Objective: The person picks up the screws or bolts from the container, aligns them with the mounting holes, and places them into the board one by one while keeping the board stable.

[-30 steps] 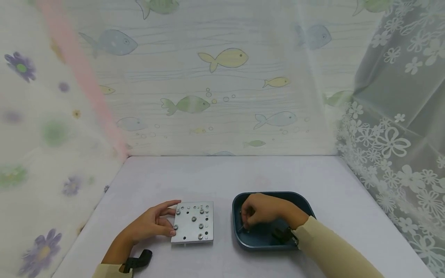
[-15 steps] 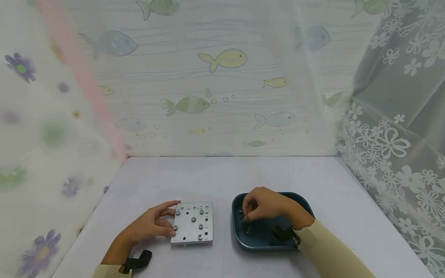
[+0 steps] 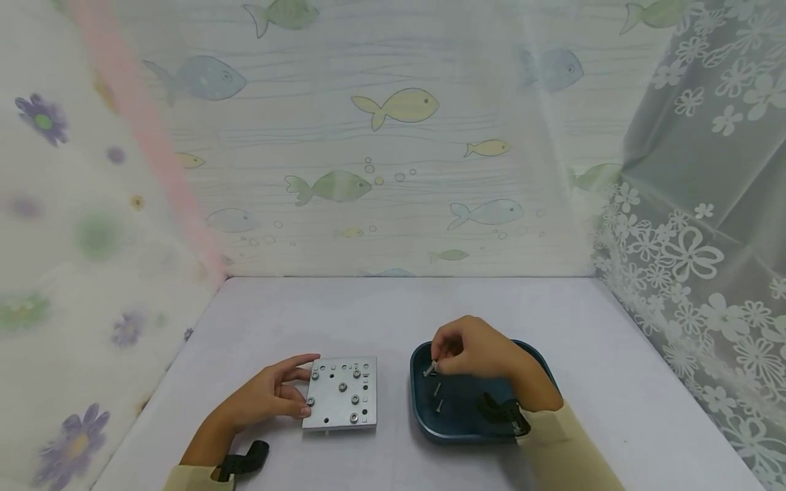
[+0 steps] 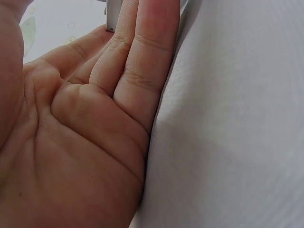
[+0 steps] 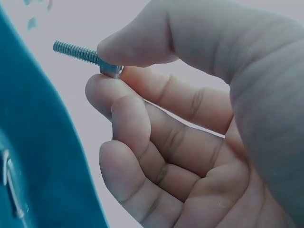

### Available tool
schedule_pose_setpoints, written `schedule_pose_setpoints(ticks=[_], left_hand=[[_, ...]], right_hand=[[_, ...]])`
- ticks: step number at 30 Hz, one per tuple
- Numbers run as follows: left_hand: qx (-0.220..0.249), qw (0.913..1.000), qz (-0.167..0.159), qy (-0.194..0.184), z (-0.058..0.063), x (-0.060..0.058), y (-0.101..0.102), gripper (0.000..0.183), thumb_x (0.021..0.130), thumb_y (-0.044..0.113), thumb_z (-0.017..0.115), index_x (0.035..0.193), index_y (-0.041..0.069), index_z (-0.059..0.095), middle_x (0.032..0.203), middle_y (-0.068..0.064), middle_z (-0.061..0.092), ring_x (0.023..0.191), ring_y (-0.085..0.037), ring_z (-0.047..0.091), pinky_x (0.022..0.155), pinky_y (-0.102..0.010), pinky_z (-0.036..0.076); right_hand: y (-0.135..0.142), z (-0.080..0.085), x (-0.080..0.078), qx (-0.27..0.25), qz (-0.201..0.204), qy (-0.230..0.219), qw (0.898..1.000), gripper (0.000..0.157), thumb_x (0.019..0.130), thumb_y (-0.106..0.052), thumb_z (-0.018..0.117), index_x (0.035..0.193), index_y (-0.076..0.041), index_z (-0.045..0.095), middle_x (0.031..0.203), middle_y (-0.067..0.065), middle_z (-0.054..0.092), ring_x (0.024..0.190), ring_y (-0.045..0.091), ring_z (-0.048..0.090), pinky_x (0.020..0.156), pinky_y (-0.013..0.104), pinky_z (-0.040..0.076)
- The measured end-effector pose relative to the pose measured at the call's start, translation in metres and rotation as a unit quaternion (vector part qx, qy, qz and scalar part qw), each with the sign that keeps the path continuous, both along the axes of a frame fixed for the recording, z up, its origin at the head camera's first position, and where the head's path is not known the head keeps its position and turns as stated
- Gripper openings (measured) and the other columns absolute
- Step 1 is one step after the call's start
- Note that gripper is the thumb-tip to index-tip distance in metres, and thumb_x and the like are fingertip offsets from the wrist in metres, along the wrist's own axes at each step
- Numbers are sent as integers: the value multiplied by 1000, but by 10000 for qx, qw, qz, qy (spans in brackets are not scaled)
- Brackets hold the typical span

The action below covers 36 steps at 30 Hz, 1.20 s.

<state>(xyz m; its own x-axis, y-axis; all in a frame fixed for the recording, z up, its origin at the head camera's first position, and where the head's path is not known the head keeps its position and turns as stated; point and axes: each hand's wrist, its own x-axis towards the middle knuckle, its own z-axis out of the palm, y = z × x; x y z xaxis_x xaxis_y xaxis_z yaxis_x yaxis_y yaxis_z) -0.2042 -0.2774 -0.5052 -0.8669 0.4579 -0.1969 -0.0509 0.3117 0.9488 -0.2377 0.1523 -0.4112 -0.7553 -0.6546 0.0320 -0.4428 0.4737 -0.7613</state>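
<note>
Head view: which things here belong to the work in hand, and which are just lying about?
In use:
small silver threaded bolt, pinched by right hand
square grey metal plate with holes, steadied by left hand
dark blue plastic tray, holding spare bolts

Lying about:
fish-print backdrop
flowered lace curtain

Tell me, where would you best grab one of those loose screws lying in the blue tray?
Probably by its head end, coming from above. The loose screws lie flat on the blue tray, so fingertips can pinch from either side. The right hand pinches its screw at the head, threads free.
</note>
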Motion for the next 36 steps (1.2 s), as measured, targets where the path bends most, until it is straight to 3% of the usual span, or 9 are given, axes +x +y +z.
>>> schedule_pose_setpoints(ticks=[11, 24, 36], left_hand=[[72, 9999, -71, -17, 2, 2, 1, 101, 79, 13, 89, 163, 16, 31, 143, -20, 59, 98, -36, 76, 88, -33, 56], [-57, 10000, -56, -11, 3, 3, -1, 101, 79, 16, 89, 162, 17, 33, 143, -22, 58, 97, -34, 76, 89, -32, 55], [-53, 10000, -6, -10, 1, 1, 0, 100, 79, 15, 90, 162, 19, 34, 142, -21, 60, 96, -35, 76, 88, -33, 56]], right_hand=[[-1, 6, 6, -598, -244, -116, 9978, 8, 89, -11, 79, 91, -18, 75, 83, 0, 71, 76, 18, 65, 71, 30, 56], [-22, 7, 19, -758, -166, 131, 9969, 13, 89, -10, 77, 89, -22, 75, 79, -3, 68, 70, 13, 62, 64, 27, 54], [-54, 0, 30, -695, -165, 33, 9974, 16, 86, -11, 76, 86, -27, 73, 76, -8, 68, 69, 9, 62, 63, 27, 54]])
